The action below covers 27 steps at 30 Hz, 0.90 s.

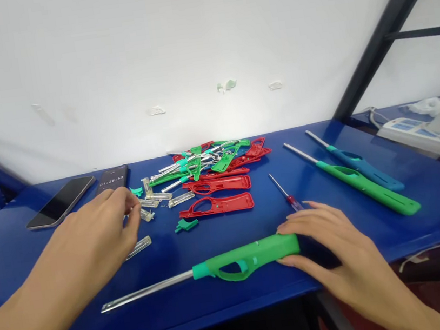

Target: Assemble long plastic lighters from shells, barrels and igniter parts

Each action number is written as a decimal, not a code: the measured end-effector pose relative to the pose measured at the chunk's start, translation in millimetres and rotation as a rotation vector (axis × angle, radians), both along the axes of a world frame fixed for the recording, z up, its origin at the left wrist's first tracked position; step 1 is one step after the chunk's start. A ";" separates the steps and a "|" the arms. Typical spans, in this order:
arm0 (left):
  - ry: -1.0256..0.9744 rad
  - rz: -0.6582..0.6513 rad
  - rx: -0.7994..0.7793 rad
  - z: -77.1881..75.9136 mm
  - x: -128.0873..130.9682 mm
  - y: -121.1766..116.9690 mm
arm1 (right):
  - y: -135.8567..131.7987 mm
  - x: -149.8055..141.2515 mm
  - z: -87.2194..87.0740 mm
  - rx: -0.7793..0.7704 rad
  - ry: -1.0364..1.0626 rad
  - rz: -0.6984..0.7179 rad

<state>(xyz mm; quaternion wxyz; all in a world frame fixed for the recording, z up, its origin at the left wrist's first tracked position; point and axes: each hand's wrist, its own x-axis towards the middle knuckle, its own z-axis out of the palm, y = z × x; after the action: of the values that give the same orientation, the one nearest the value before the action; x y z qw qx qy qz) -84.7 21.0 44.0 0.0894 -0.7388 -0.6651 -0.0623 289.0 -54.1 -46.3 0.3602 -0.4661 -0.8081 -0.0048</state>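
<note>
My right hand (324,237) grips the handle end of a green long-necked lighter (267,251), thumb below and fingers above. The lighter lies along the table's front, its metal tube pointing left. My left hand (97,226) is raised over the left side, thumb and forefinger drawn together in a pinch; what they hold, if anything, I cannot make out. Just beyond those fingertips lie several clear plastic pieces (158,195), and one more clear piece (139,247) lies below the hand. A small green plastic part (186,225) sits between the hands, in front of a red handle shell (225,204).
A pile of red and green shells and metal tubes (215,160) lies against the wall. A screwdriver (285,193) points away behind my right hand. A green lighter (366,188) and a blue lighter (368,169) lie at right, two phones (61,201) at left, one showing a timer.
</note>
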 end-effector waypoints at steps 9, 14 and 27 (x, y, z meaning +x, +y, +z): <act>-0.451 -0.423 0.237 -0.4 48.0 -48.8 | -13.7 -21.8 5.1 0.014 0.033 0.054; -0.502 -0.553 0.251 -22.2 63.0 -47.4 | 7.6 -16.1 22.0 -0.057 -0.040 -0.018; -0.648 -0.676 0.159 -47.6 98.3 -46.1 | 13.7 -7.8 24.7 -0.157 0.001 -0.148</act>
<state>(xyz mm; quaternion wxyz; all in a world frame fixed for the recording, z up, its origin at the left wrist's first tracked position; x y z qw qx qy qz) 13.5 -25.2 -3.6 -0.0916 -0.8473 -0.3741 -0.3657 281.1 -40.3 -21.6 0.3215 -0.5515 -0.7691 0.0322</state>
